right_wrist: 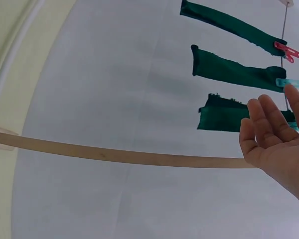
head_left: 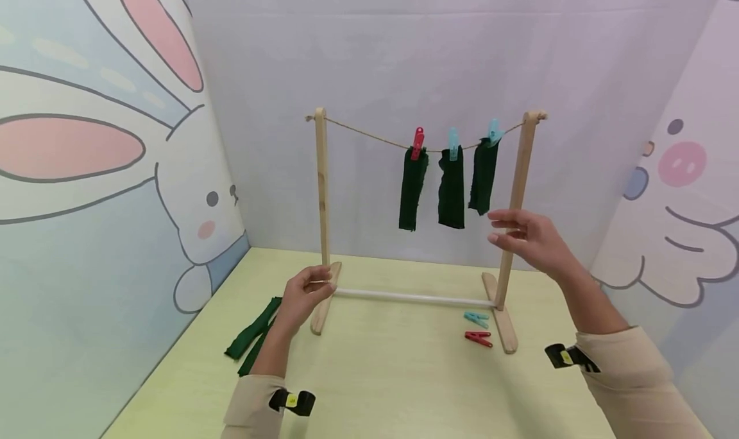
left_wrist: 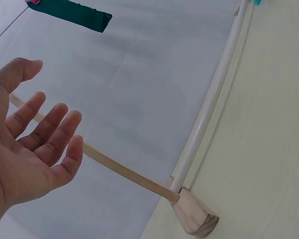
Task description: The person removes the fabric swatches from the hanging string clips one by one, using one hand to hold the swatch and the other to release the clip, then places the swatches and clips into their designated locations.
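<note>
Three dark green cloth strips hang from a twine line between two wooden posts. A red clothespin [head_left: 417, 144] grips the left strip [head_left: 412, 192]; a light blue clothespin [head_left: 453, 145] grips the middle strip [head_left: 451, 195]; another light blue clothespin [head_left: 494, 133] grips the right strip [head_left: 484, 179]. My right hand [head_left: 534, 240] hovers by the right post [head_left: 522, 163], just below the right strip, its fingers loosely bent around nothing. Near the foot of the left post [head_left: 322, 189], my left hand [head_left: 303, 298] is raised with relaxed, bare fingers, as the left wrist view also shows.
On the table [head_left: 392, 375] lie a light blue clothespin [head_left: 476, 318] and a red clothespin [head_left: 478, 339] beside the right wooden foot [head_left: 505, 330]. More green cloth strips [head_left: 254, 330] lie at the left, partly behind my left arm. A white rod [head_left: 410, 296] joins the stand's feet.
</note>
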The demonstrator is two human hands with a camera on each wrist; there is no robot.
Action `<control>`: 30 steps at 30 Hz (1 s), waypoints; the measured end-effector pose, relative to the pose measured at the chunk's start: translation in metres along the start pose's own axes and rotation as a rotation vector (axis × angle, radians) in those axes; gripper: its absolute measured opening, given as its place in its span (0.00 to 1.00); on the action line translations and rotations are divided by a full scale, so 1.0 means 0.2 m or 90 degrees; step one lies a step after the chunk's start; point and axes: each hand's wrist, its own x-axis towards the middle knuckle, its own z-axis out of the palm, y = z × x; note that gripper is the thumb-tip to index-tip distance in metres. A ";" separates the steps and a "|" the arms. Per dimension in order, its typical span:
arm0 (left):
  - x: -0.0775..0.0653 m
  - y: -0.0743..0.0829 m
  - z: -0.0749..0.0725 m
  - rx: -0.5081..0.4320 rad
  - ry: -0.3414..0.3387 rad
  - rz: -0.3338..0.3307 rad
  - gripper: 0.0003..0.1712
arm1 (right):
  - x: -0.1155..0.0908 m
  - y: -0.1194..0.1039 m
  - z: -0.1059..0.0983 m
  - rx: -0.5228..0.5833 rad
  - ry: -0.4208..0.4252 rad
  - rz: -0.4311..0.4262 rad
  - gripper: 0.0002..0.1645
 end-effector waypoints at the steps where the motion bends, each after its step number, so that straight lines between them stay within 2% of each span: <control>1: 0.01 0.01 0.01 -0.001 -0.004 0.001 0.22 | 0.01 -0.01 0.00 -0.004 0.002 -0.003 0.23; 7: 0.05 0.05 0.04 -0.005 -0.021 -0.001 0.20 | 0.08 -0.07 -0.03 -0.018 0.009 -0.019 0.23; 15: 0.05 0.21 0.09 0.009 -0.041 0.027 0.20 | 0.15 -0.12 -0.06 -0.016 0.010 -0.037 0.24; 23: 0.16 0.12 0.12 -0.003 -0.040 0.028 0.22 | 0.22 -0.17 -0.07 -0.023 0.022 -0.027 0.25; 27: 0.19 0.11 0.14 -0.011 -0.043 0.055 0.22 | 0.26 -0.20 -0.08 -0.013 0.031 -0.035 0.25; 30: 0.21 0.12 0.16 -0.012 -0.042 0.059 0.22 | 0.28 -0.22 -0.08 -0.008 0.034 -0.040 0.25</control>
